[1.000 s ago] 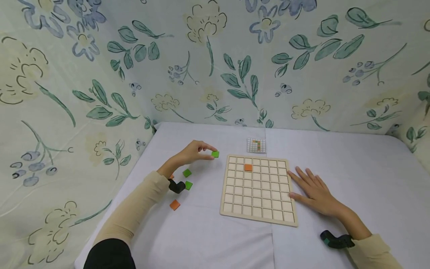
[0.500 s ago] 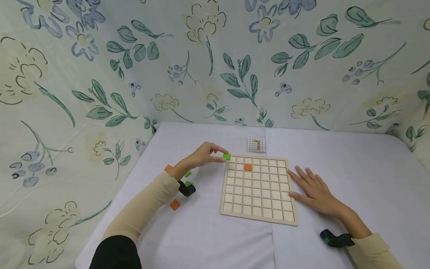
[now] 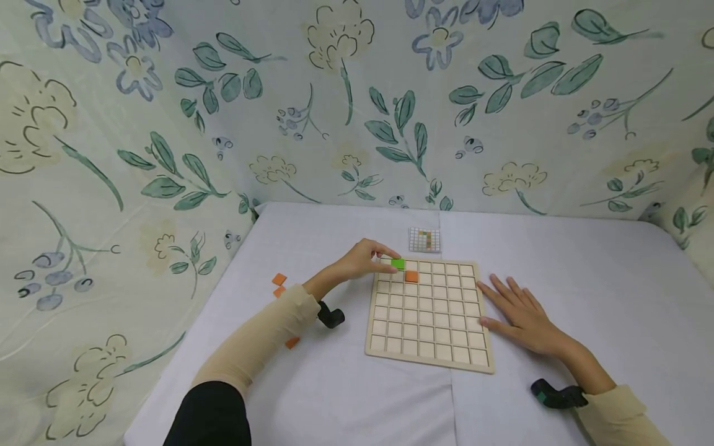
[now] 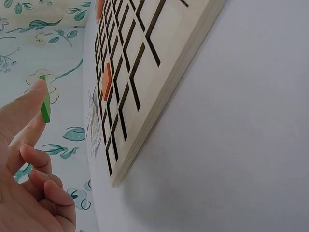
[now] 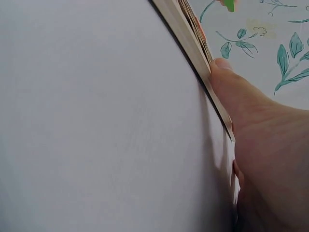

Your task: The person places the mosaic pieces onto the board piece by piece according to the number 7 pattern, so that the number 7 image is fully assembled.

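Note:
Between thumb and index finger my left hand point(image 3: 362, 260) pinches a green square tile point(image 3: 398, 264). In the left wrist view the tile point(image 4: 46, 104) is held up off the wooden grid board point(image 4: 154, 108), its other fingers curled. The board point(image 3: 426, 365) lies flat on the table in the head view, and one orange tile point(image 3: 411, 276) sits in a cell near its far left. Spread flat at the board's right edge, my right hand point(image 3: 524, 319) touches it with thumb and index finger. The right wrist view shows the thumb point(image 5: 241, 89) against the board's side.
Loose orange tiles point(image 3: 279, 280) lie on the white cloth to the left, partly behind the left forearm. A small card with a coloured grid pattern point(image 3: 425, 240) lies beyond the board. Flowered fabric point(image 3: 357, 124) hangs behind the table.
My left hand has carried the green tile rightward from beside the board to over its far left cells. The right hand has stayed put. The loose green tiles are now hidden behind the left arm.

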Motion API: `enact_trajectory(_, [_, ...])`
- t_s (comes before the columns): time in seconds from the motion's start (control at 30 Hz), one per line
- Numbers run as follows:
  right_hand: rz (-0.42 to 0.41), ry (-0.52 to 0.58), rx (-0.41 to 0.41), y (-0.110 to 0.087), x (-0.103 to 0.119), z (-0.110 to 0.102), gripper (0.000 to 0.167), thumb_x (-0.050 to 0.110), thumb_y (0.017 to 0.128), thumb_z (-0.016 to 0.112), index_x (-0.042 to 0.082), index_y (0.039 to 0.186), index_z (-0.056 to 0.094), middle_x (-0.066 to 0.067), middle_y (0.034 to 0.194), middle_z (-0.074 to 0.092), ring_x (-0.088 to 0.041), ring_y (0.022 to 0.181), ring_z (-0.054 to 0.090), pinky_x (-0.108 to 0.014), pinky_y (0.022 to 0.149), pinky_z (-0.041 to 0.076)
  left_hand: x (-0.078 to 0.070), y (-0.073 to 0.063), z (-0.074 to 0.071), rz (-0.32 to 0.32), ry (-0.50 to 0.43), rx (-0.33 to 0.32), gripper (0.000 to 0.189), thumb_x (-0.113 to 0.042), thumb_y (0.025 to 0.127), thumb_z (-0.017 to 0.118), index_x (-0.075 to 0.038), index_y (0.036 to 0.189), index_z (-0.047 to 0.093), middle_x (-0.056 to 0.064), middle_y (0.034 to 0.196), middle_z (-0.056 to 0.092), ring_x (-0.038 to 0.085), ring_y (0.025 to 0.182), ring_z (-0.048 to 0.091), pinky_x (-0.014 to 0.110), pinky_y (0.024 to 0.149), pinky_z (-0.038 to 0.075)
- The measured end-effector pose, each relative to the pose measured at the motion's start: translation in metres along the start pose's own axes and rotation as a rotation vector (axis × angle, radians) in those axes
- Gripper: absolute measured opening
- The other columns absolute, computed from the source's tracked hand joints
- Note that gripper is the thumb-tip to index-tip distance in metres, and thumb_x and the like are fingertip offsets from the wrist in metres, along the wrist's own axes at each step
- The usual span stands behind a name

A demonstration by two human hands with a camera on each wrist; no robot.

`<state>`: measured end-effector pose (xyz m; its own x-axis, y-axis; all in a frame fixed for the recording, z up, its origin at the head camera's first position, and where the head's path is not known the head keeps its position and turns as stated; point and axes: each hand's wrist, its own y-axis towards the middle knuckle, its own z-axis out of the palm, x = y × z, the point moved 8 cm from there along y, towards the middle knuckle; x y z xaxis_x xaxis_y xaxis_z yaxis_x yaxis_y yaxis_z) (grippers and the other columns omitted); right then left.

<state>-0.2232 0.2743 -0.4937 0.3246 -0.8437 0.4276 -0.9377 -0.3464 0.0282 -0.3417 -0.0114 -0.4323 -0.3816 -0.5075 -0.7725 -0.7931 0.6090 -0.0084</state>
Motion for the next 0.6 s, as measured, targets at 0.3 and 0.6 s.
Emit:
enact_trajectory(0.3, [-0.003,0.014,0.006,0.000,0.001,-0.003,0.079,0.049,0.098,0.058,0.016,0.160,0.022,-0.024,0.163,0.010,-0.048,0.147,-0.004,-0.065,0.111,-0.008,-0.006,0.012,0.018,-0.020,-0.012,-0.002,0.032,-0.020,0.086,0.081,-0.011,0.116,0.076,0.001,0.105,0.069,0.032,0.098,0.052,0.024,0.072,0.037])
enact_trajectory(0.6, [-0.009,0.020,0.010,0.000,0.002,-0.003,0.079,0.049,0.098,0.058,0.016,0.160,0.022,-0.024,0.163,0.010,-0.049,0.147,-0.003,-0.065,0.111,-0.007,-0.007,0.020,0.032,-0.066,-0.035,-0.010,0.032,-0.024,0.083,0.084,-0.014,0.113,0.078,-0.003,0.112,0.067,0.021,0.097,0.051,0.027,0.076,0.041])
